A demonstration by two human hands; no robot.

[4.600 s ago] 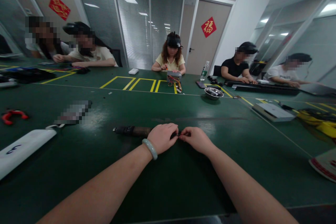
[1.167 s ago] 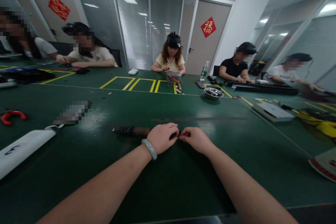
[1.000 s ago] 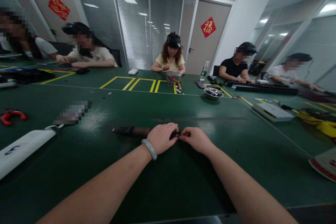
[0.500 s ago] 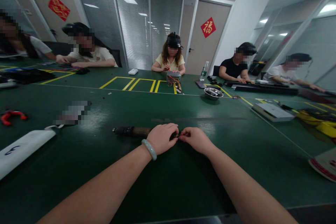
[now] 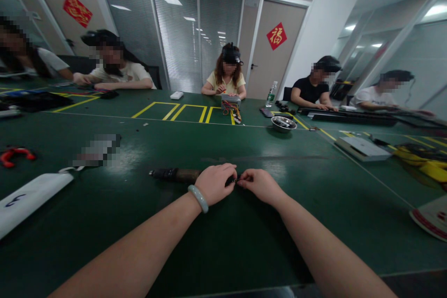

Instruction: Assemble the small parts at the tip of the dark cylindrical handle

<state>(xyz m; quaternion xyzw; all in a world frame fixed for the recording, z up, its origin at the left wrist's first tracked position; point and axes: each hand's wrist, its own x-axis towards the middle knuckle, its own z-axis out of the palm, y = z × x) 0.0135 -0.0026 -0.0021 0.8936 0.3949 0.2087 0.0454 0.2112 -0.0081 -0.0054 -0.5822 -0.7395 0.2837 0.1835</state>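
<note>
A dark, rod-shaped tool (image 5: pixel 176 174) with a brownish middle lies on the green table (image 5: pixel 223 242), pointing left. My left hand (image 5: pixel 214 183), a pale green bangle on its wrist, is closed over the tool's right end. Fingertip to fingertip with it, my right hand (image 5: pixel 260 185) pinches a tiny part at the tool's tip; the part is too small to name. Both forearms rest on the table.
A white pouch (image 5: pixel 30 195) and red pliers (image 5: pixel 14 155) lie at the left. A steel bowl (image 5: pixel 283 123), a grey flat device (image 5: pixel 363 147) and yellow items (image 5: pixel 428 165) sit at the right. Several people work along the far side of the table.
My hands have stayed in the same spot on the tool. A person at the far left has shifted, and the view has drifted slightly.
</note>
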